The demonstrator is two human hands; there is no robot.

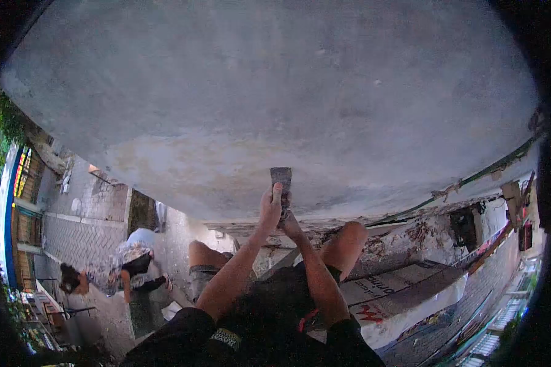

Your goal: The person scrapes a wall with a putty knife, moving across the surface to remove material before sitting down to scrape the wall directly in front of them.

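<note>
Nearest the camera: black sleeves [226,333] at the bottom edge, two bare forearms running up from them toward the wall [275,98]

Below the wall's lower edge, two bare knees, one either side of the arms, in dark shorts; seated or crouched facing the wall

Left hand [269,208] raised against the wall's lower part, fingers [277,191] closed round the handle of a scraper [281,180], thumb pointing up along it

Right hand [289,223] just under the left, touching it, fingers wrapped on the same handle lower down; exact grip partly hidden behind the left hand

Scraper upright, its flat dark blade pressed on the wall just above the hands, near the wall's bottom edge and about midway across

Wall grey and smooth, filling most of the upper view, paler and patchy in a band around the blade; crumbled, flaking strip along its base

Right of the knees and below the wall's base, a white block [404,300] with black and red lettering, lying flat

Left of the knees and well away from the wall, another person [113,272] bent over on paved ground [79,238], in a patterned top, hands not clearly visible

Farther left of that, a blue-framed gate [18,202] and green leaves at the edge of view
</note>
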